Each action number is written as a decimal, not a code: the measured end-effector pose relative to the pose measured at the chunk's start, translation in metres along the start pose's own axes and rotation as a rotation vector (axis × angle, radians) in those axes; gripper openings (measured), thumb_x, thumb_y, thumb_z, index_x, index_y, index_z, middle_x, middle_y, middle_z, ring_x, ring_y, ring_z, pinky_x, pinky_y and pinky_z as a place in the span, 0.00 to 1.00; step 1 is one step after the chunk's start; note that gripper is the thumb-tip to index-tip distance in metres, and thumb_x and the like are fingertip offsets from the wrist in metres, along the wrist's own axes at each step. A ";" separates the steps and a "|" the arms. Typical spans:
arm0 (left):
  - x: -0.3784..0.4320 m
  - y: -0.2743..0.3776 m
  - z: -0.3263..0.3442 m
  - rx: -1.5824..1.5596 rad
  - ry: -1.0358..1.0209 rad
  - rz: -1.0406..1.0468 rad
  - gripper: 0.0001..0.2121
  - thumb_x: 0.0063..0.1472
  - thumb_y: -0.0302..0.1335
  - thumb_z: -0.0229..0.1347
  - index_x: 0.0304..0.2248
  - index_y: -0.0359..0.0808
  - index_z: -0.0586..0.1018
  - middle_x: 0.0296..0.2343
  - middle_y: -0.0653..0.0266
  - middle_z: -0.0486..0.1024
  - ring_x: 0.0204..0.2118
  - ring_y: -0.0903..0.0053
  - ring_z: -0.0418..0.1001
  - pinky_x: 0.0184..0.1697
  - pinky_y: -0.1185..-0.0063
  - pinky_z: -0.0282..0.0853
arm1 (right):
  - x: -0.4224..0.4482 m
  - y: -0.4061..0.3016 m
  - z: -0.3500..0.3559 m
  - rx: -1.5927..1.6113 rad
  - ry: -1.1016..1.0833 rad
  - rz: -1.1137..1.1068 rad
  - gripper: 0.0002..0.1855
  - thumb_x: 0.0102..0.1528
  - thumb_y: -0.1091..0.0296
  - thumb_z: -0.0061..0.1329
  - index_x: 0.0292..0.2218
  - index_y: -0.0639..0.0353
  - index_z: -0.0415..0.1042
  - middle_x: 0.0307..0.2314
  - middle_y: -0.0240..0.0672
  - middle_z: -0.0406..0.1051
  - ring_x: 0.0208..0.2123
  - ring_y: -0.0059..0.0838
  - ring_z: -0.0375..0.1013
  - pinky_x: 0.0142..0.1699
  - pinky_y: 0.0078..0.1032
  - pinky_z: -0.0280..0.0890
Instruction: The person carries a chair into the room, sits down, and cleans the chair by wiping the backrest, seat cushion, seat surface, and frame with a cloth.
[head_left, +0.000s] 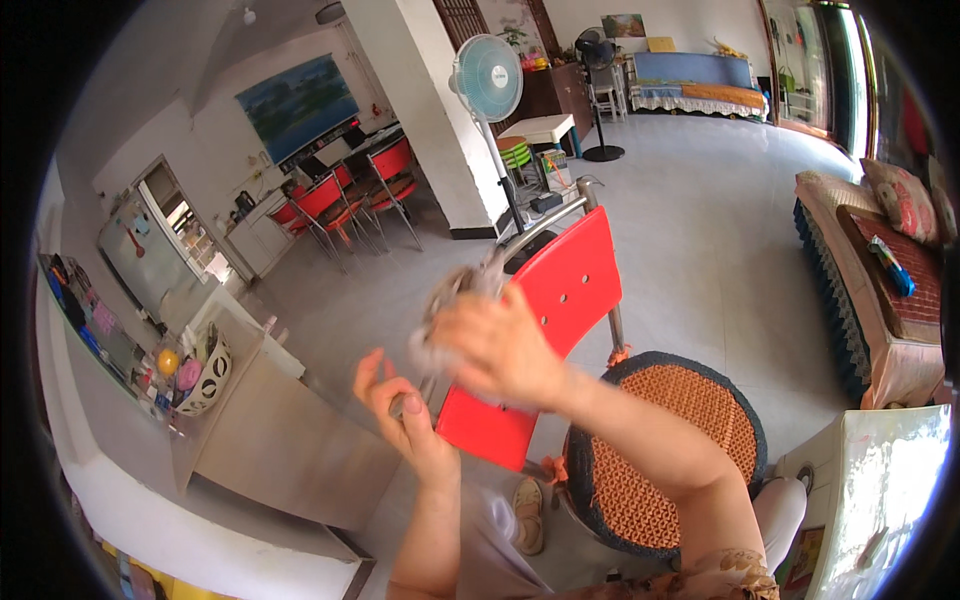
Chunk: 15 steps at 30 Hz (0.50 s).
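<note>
A red-backed metal chair (574, 274) stands tilted in view before me, its tubular frame running around the red panel. My left hand (412, 420) curls loosely around the lower left corner of that frame, with some fingers raised. Over the frame's top bar, my right hand (499, 345) holds a bunched greyish cloth (461, 289); both are blurred, and the cloth hides part of the bar. Below my right forearm is the chair's round seat cushion (660, 397), woven orange-brown with a dark rim and tied by orange strips.
A cabinet (300, 442) with a white basket (206, 382) borders the left. Behind the chair stand a floor fan (491, 79) and a pillar (427, 112). At right are a cushioned bench (832, 300) and a white-topped unit (877, 465). More red chairs (326, 199) surround a far table.
</note>
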<state>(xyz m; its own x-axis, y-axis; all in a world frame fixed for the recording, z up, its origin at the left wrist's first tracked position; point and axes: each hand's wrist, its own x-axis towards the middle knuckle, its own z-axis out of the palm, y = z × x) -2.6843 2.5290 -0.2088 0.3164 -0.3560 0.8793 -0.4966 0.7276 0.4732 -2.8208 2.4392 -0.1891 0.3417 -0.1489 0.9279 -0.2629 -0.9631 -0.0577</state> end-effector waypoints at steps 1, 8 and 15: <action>0.000 0.001 0.000 0.002 0.002 0.002 0.13 0.64 0.38 0.43 0.32 0.35 0.64 0.52 0.51 0.57 0.58 0.65 0.52 0.62 0.61 0.45 | 0.005 0.021 0.001 -0.137 -0.013 -0.018 0.18 0.49 0.59 0.50 0.42 0.51 0.70 0.43 0.32 0.69 0.47 0.35 0.65 0.47 0.40 0.55; -0.002 0.001 -0.001 -0.045 -0.028 -0.059 0.13 0.64 0.37 0.45 0.30 0.34 0.65 0.45 0.53 0.61 0.54 0.65 0.57 0.61 0.61 0.48 | 0.005 0.152 -0.039 -0.586 0.085 0.249 0.12 0.52 0.55 0.46 0.35 0.49 0.72 0.34 0.28 0.71 0.42 0.31 0.68 0.48 0.40 0.55; -0.003 0.000 0.008 -0.035 0.018 -0.026 0.15 0.65 0.39 0.43 0.29 0.34 0.65 0.43 0.52 0.63 0.53 0.61 0.60 0.58 0.61 0.52 | 0.021 0.129 -0.021 -0.550 0.107 0.326 0.12 0.52 0.58 0.45 0.25 0.55 0.72 0.27 0.33 0.71 0.37 0.36 0.70 0.43 0.39 0.58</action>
<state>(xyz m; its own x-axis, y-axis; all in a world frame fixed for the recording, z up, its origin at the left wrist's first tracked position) -2.6921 2.5255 -0.2112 0.3434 -0.3644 0.8656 -0.4599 0.7384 0.4932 -2.8663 2.3167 -0.1691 0.0820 -0.3637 0.9279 -0.7717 -0.6124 -0.1718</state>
